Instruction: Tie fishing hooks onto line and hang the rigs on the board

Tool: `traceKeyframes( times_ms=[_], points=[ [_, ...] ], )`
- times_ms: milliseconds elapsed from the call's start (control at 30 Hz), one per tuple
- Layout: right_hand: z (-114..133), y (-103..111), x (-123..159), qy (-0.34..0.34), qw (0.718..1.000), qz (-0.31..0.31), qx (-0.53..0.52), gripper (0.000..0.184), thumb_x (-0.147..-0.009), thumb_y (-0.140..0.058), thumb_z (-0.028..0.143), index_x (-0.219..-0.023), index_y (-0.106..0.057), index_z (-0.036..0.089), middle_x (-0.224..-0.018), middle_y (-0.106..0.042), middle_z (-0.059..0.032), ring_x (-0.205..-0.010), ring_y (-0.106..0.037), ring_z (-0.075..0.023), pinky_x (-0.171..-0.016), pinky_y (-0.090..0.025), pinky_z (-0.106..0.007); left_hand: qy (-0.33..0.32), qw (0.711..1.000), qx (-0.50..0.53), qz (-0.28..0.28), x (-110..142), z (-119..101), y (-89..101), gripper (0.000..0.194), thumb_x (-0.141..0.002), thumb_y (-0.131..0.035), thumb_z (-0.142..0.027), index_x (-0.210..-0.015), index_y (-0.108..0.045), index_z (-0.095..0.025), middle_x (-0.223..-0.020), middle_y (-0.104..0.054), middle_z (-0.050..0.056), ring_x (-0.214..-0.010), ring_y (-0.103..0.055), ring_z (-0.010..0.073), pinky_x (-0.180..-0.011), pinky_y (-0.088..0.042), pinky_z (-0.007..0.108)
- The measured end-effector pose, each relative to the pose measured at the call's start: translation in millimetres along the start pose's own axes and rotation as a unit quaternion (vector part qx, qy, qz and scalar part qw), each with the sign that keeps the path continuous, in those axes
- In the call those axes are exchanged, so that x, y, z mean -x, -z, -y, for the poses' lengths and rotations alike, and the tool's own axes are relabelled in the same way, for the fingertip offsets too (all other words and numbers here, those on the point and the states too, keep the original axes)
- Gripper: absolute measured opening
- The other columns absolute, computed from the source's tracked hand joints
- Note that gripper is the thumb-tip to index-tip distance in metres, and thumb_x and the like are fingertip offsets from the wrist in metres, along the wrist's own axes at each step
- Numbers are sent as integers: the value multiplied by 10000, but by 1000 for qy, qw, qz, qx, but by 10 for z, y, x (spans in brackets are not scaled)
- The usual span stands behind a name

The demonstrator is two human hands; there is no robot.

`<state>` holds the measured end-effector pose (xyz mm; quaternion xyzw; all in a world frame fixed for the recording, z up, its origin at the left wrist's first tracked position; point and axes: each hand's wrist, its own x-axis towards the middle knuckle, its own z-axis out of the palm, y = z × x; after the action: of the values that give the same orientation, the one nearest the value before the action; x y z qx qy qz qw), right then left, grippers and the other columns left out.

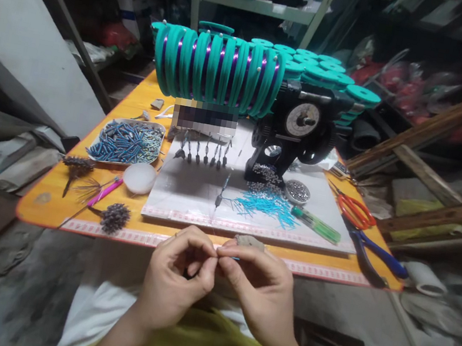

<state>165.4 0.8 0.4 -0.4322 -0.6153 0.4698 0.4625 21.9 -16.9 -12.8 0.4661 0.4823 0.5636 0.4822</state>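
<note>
My left hand [181,274] and my right hand [259,288] meet fingertip to fingertip just in front of the table's near edge. Thumb and forefinger of each are pinched together. A small blue tube [235,258] pokes out between my right fingers. Thin fishing line [212,230] runs down to my left fingertips, its end hidden there. Up that line, on the white board [189,207], lies a dark weight [218,200] with a slim spring [226,182] above it. Loose blue tubes [272,207] are heaped to the right, beside small silvery pieces [267,173].
Teal spools [217,72] wound with purple line stand on a black machine [287,123]. Several weighted rigs [206,156] hang below. Left are a tray [123,160] of springs and a white bowl [139,179]; right, a green-handled tool [318,224], orange scissors [356,211] and blue-handled pliers [381,255].
</note>
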Motion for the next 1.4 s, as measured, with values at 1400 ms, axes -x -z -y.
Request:
traceKeyframes(
  times_ms=[1400],
  points=[
    [12,31,-48,-25,998,17,54,332,-835,-584,374,-777,-667,57,-785,-634,-36,-665,-603,63,-619,-478,33,-73,995,-52,37,-16,86,62,198,-803,-722,-248,-988,-651,-259,-843,-596,-45,-587,-468,-22,-560,-439,73]
  ],
)
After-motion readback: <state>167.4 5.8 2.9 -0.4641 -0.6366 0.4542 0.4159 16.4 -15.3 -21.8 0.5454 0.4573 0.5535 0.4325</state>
